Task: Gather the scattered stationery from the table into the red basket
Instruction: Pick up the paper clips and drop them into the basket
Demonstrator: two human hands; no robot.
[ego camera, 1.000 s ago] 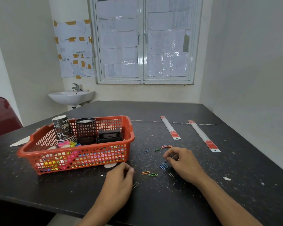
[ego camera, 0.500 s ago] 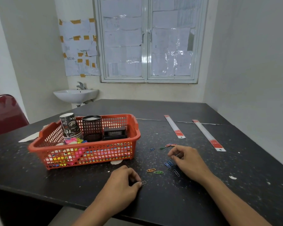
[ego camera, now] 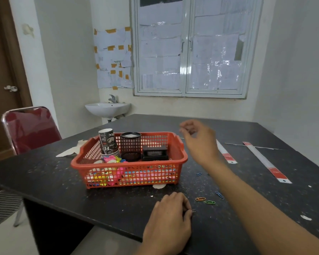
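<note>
The red basket (ego camera: 129,163) stands on the black table (ego camera: 63,181), holding paper cups (ego camera: 108,141), a black mesh pen holder (ego camera: 130,144), a black box (ego camera: 155,152) and colourful small items. My right hand (ego camera: 199,138) hangs blurred above the basket's right end, fingers curled and pinching small paper clips. My left hand (ego camera: 168,216) rests on the table near the front edge and pinches a silver paper clip (ego camera: 193,210). Loose clips lie between my arms: orange (ego camera: 200,199), green (ego camera: 210,202) and blue (ego camera: 219,194). Another blue clip (ego camera: 198,174) lies beside the basket.
Two white rulers with red ends (ego camera: 226,153) (ego camera: 267,162) lie on the right of the table. A red chair (ego camera: 29,127) stands at the left, a sink (ego camera: 107,108) behind. Torn paper (ego camera: 70,150) lies left of the basket.
My right hand has lifted off the table from the clip cluster and moved up and left to above the basket's right end. My left hand stays down, pinching the silver clip.
</note>
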